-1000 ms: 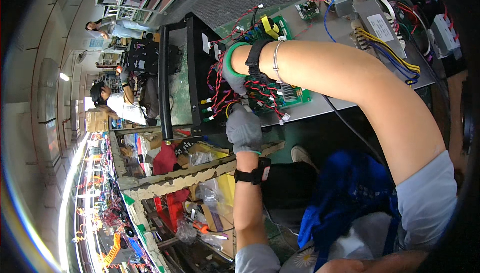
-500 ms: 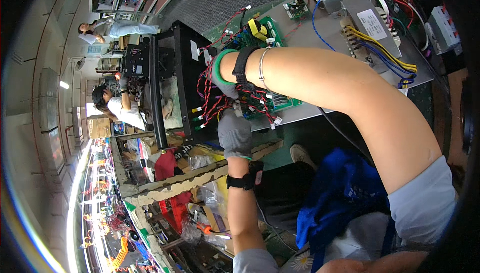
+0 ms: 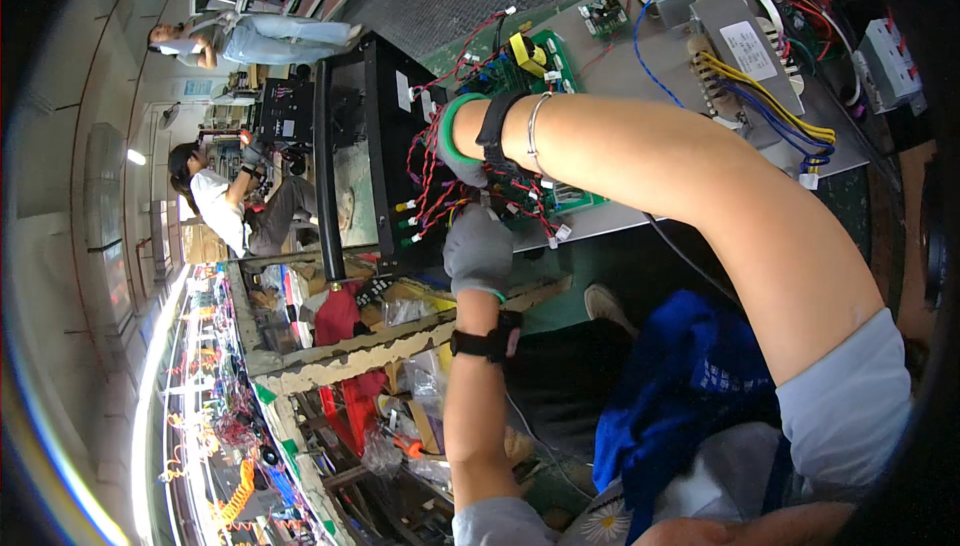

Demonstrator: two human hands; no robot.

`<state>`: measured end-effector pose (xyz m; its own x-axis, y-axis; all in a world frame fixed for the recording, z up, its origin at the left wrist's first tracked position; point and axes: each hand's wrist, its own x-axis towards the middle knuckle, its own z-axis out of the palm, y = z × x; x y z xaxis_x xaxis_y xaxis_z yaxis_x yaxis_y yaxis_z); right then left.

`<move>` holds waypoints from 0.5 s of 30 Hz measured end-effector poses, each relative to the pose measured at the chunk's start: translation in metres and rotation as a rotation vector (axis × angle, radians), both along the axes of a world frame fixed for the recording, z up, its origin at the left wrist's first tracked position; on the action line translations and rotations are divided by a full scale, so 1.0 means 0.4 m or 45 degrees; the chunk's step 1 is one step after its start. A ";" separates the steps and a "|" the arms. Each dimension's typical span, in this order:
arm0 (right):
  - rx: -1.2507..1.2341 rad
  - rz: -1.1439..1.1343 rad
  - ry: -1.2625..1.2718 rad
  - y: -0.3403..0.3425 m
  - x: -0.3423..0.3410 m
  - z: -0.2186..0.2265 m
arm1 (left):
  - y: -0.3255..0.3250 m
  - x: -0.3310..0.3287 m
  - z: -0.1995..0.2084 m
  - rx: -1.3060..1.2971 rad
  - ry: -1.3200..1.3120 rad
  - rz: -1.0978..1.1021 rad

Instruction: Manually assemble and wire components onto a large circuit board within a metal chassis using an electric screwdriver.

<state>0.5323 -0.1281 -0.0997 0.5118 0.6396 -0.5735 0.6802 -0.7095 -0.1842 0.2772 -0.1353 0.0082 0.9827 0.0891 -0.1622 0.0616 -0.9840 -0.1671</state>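
My right hand (image 3: 461, 151), in a grey glove with a green cuff, reaches across from the right over a green circuit board (image 3: 575, 196). Its fingers are bent and mostly hidden. Just below it, my gloved left hand (image 3: 478, 251) comes up from the lower edge with closed fingertips. The two hands almost meet at a small greyish part (image 3: 486, 200), too small to name. Twisted red wires (image 3: 428, 191) with small coloured plugs surround both hands, running between the board and a black panel (image 3: 400, 156). White plugs (image 3: 560, 236) hang at the board's edge.
The board lies on a grey metal plate (image 3: 630, 71) with a labelled metal box (image 3: 740, 41) and yellow and blue wires (image 3: 775, 111). A black bar (image 3: 327, 166) stands beyond the panel. Shelves (image 3: 400, 366) hold bags and parts. Two people (image 3: 225, 196) are farther off.
The view has shifted slightly. My left hand has turned a little, and both hands remain close together at the wires. One distant person has shifted posture.
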 end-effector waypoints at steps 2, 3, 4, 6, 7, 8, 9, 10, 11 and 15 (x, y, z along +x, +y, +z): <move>-0.106 0.028 -0.001 0.029 0.043 -0.044 | 0.002 0.007 0.001 0.021 0.044 -0.031; -0.150 0.025 0.005 0.027 0.044 -0.047 | 0.005 0.008 0.004 0.033 0.050 -0.061; -0.074 0.020 0.039 0.008 0.034 -0.035 | 0.006 0.010 0.006 0.050 0.091 -0.084; 0.176 0.099 0.154 -0.079 -0.014 0.037 | 0.012 0.014 0.016 0.064 0.117 -0.183; 0.224 -0.004 -0.036 -0.102 -0.055 0.064 | 0.010 0.023 0.018 0.061 0.135 -0.143; 0.273 -0.119 -0.214 -0.170 -0.151 0.140 | 0.007 0.034 0.021 0.055 0.155 -0.096; 0.276 -0.119 -0.236 -0.193 -0.169 0.166 | 0.003 0.049 0.023 0.045 0.173 -0.049; 0.281 -0.113 -0.259 -0.221 -0.215 0.214 | 0.001 0.061 0.024 0.099 0.275 -0.073; 0.262 -0.132 -0.297 -0.242 -0.258 0.258 | -0.003 0.081 0.027 0.151 0.369 -0.100; 0.321 -0.149 -0.318 -0.280 -0.329 0.331 | 0.000 0.062 0.014 0.015 0.225 -0.081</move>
<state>0.4008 -0.2399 0.0328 0.6938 0.6740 -0.2535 0.6435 -0.7383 -0.2018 0.3021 -0.1352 0.0138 0.9427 0.0306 -0.3322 -0.0319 -0.9829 -0.1811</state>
